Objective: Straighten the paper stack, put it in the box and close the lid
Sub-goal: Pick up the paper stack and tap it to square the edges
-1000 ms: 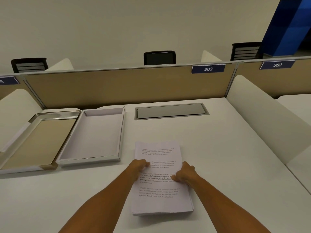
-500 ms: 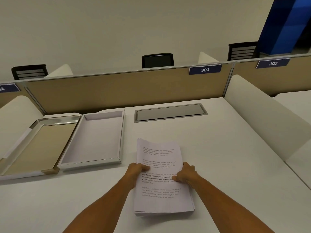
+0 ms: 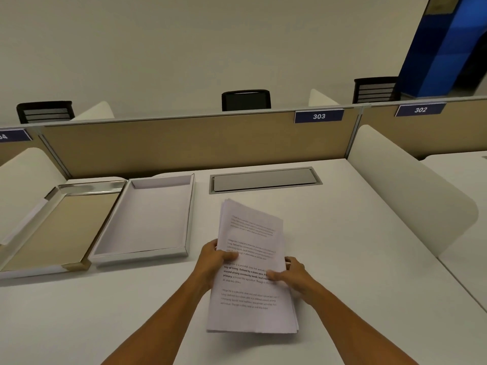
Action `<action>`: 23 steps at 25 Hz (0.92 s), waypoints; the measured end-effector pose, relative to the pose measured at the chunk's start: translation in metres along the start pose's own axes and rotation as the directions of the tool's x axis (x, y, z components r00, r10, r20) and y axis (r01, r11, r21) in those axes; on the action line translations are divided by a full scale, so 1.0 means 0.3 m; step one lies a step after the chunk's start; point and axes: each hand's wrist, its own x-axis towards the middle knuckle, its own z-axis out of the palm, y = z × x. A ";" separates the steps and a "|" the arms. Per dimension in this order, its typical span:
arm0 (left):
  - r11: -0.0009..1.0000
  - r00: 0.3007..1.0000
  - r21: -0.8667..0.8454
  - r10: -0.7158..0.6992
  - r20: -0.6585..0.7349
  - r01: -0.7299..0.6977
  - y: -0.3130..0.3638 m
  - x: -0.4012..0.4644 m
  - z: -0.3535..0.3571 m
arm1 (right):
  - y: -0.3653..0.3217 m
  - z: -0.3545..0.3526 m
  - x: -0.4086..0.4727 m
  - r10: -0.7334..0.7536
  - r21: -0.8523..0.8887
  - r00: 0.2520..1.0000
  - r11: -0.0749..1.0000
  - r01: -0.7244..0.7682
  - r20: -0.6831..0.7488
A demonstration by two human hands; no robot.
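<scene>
The paper stack [image 3: 250,270] sits in the lower middle of the frame, held between our two hands and raised off the white desk [image 3: 342,246] — a shadow shows beneath its near edge. Its far end tips up and away from us, and the sheets fan slightly at the upper left corner and along the lower right edge. Printed paragraphs cover the top sheet.

Our left hand [image 3: 213,262] clasps the stack's left edge about midway along its length, thumb pressed on the top sheet, fingers hidden under the paper. Our right hand [image 3: 292,276] grips the right edge a little lower in the frame, thumb likewise on top and fingers curled behind. So the stack runs well beyond both grips, toward us and away.

Left of the stack, the open white box [image 3: 147,219] lies flat on the desk, nothing in it. Further left, touching it, rests the lid [image 3: 55,227] — upturned, tan inside, silver-rimmed. Above the stack in the frame, a grey cable hatch [image 3: 263,180] is set into the desk before the tan partition [image 3: 184,143].
</scene>
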 end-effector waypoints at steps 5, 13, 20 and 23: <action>0.975 0.972 -0.023 0.224 0.073 -0.223 0.061 -0.092 -0.012 | -0.108 -0.063 -0.139 -0.188 0.473 0.982 0.867 0.157 0.018; 0.926 0.921 0.061 0.378 -0.097 -0.374 0.036 -0.128 -0.023 | -0.236 0.046 -0.306 -0.368 0.346 0.889 0.824 0.448 -0.273; 0.911 0.898 0.053 0.412 -0.157 -0.409 -0.011 -0.152 -0.071 | -0.237 0.057 -0.353 -0.526 0.246 0.833 0.796 0.554 -0.174; 0.871 0.861 0.065 0.491 -0.131 -0.487 0.006 -0.161 -0.090 | -0.242 0.025 -0.368 -0.591 0.247 0.789 0.749 0.614 -0.168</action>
